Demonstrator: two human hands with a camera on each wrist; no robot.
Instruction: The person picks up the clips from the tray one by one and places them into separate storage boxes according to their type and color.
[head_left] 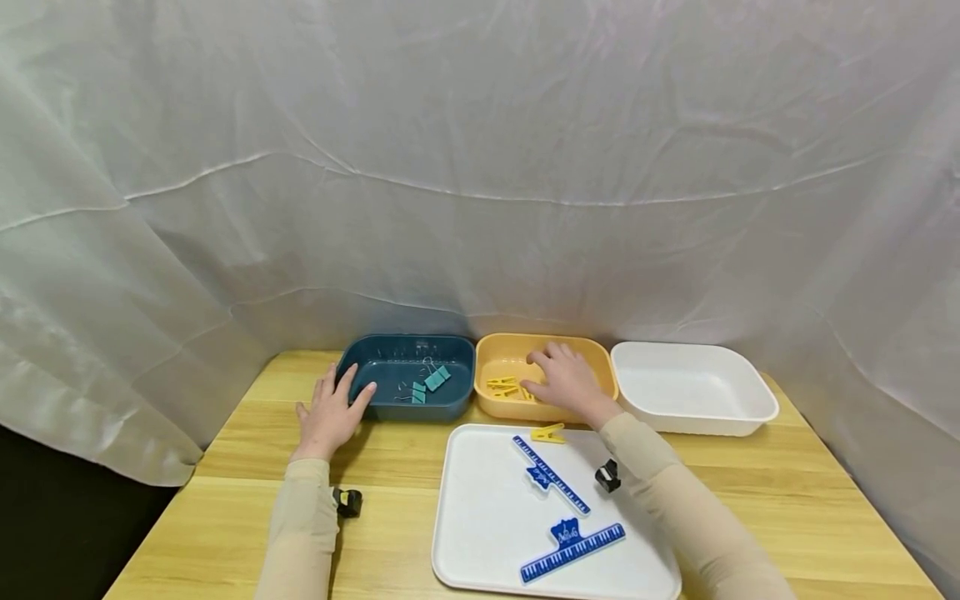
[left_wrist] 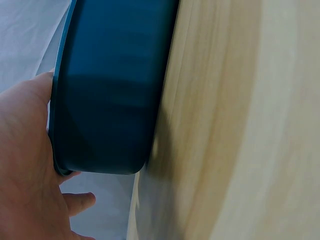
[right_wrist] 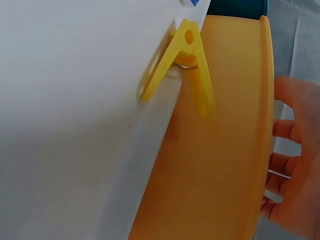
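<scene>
Hovering with the right hand [head_left: 570,383] over a rounded rectangular orange-yellow plastic bin [head_left: 540,410] at the centre of the head view — holding thumb and forefinger apart, grasping nothing visible. Resting the left hand [head_left: 330,419], loose and spread, at the left end of a dark blue plastic bin [head_left: 442,410], just left of centre, without clasping anything.

Apparently sorting by kind, and probably nearing the later part: showing several small yellow plastic spring clips [head_left: 502,382] lying in the orange-yellow bin and teal metal binder clips [head_left: 437,379] lying in the dark blue one. Leaving one A-shaped yellow plastic clip [right_wrist: 196,56] at the far rim of a flat white tray [head_left: 480,517], lower centre, plus two long blue-and-white piano-key clips [head_left: 576,552] on the tray's surface. Standing at the right end of the row: a glossy white plastic bin [head_left: 693,379].

Showing a thin wire spring inside the loose yellow clip, smooth bin walls, pale streaked wood grain across the worktop [head_left: 225,517], and creased, satiny white cloth [head_left: 480,167] filling the upper frame.
</scene>
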